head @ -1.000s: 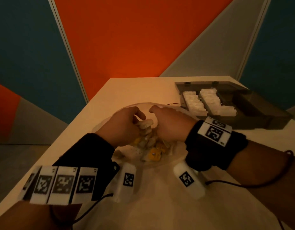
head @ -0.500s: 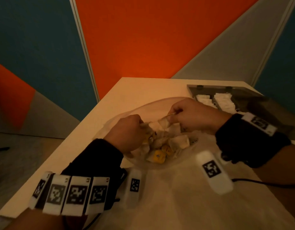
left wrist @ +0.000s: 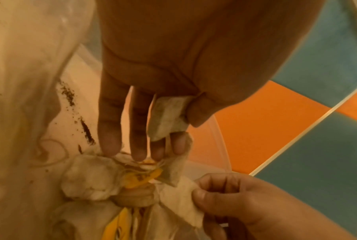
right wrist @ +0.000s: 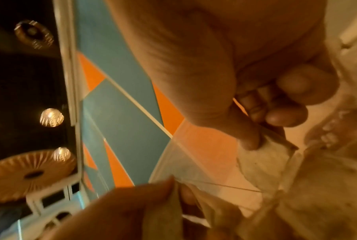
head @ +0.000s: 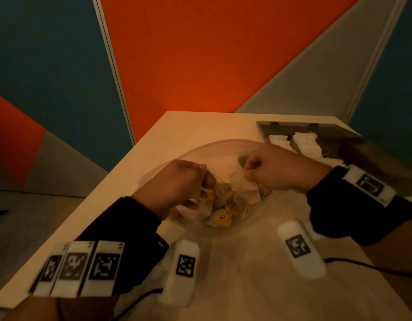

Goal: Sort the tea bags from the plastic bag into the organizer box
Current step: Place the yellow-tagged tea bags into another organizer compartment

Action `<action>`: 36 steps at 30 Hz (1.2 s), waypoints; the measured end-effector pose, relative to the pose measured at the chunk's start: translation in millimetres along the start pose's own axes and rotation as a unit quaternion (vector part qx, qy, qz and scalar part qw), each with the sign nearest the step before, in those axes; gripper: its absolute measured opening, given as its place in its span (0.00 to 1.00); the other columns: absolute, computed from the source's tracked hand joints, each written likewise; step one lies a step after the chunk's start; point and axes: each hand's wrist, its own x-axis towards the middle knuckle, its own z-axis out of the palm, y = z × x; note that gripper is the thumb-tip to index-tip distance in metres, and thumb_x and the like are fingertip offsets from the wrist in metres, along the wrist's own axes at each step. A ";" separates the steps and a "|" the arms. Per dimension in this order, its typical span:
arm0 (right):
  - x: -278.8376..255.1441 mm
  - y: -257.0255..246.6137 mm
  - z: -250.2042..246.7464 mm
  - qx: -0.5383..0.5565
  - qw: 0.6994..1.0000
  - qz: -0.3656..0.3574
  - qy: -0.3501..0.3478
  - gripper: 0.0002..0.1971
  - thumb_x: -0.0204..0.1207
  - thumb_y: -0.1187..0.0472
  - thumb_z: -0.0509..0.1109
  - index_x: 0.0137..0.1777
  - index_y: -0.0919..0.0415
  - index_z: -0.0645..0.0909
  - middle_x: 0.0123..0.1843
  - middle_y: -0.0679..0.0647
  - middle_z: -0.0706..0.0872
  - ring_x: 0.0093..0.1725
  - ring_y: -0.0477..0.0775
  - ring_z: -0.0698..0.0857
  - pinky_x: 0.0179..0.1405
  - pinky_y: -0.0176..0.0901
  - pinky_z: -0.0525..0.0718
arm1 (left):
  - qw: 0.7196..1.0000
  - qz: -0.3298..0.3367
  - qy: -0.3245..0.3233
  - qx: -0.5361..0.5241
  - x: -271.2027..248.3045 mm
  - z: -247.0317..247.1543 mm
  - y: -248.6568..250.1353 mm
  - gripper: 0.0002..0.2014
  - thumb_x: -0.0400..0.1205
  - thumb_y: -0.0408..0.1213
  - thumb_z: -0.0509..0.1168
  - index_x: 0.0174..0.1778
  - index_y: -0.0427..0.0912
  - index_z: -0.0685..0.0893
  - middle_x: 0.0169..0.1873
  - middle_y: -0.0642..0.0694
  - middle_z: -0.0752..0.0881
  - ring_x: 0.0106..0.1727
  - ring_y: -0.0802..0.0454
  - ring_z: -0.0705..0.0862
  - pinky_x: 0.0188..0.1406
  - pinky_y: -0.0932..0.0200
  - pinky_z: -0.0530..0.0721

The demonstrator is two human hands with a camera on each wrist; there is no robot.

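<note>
A clear plastic bag (head: 212,151) lies open on the table with a tangled heap of tea bags (head: 232,205) and yellow tags (head: 221,217) inside. My left hand (head: 204,179) is inside the bag's mouth and pinches one tea bag (left wrist: 167,116) between thumb and fingers. My right hand (head: 249,167) pinches another tea bag (right wrist: 262,164) by its corner, just right of the heap. A thin string (right wrist: 218,185) runs taut between the two hands. The dark organizer box (head: 339,144) stands open at the back right, with rows of white tea bags (head: 304,142) in it.
Loose tea dust (left wrist: 85,128) is scattered inside the bag. The table's left edge (head: 108,188) runs close beside my left arm. Cables (head: 362,266) trail from both wrists over the near part of the table.
My hands have drawn apart over the heap, each with a tea bag, and my right hand has moved right toward the box. The string between them is now taut.
</note>
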 end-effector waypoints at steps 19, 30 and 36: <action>13.9 -14.7 20.3 0.060 0.992 -0.070 0.082 0.07 0.76 0.64 0.73 0.37 0.53 0.86 0.35 0.45 0.84 0.37 0.46 0.82 0.34 0.39 0.77 | 0.996 -0.003 0.052 0.068 4.8 3.6 4.3 0.18 0.89 0.38 0.54 0.49 0.35 0.88 0.49 0.39 0.89 0.49 0.43 0.87 0.40 0.52 0.82; -15.3 -12.9 -14.3 0.118 0.985 0.043 0.116 0.08 0.76 0.62 0.71 0.38 0.65 0.87 0.31 0.62 0.87 0.23 0.53 0.81 0.21 0.38 0.77 | 0.989 -0.064 0.068 0.112 6.6 6.7 -1.3 0.14 0.86 0.35 0.54 0.50 0.39 0.86 0.44 0.42 0.90 0.42 0.41 0.90 0.38 0.35 0.90; -38.3 -1.4 -30.9 0.172 0.976 0.113 0.068 0.10 0.78 0.59 0.72 0.41 0.66 0.89 0.21 0.57 0.82 0.17 0.51 0.71 0.15 0.37 0.65 | 0.997 -0.066 0.014 0.036 -1.0 6.8 2.4 0.15 0.89 0.36 0.56 0.58 0.30 0.83 0.37 0.39 0.89 0.28 0.43 0.85 0.23 0.54 0.82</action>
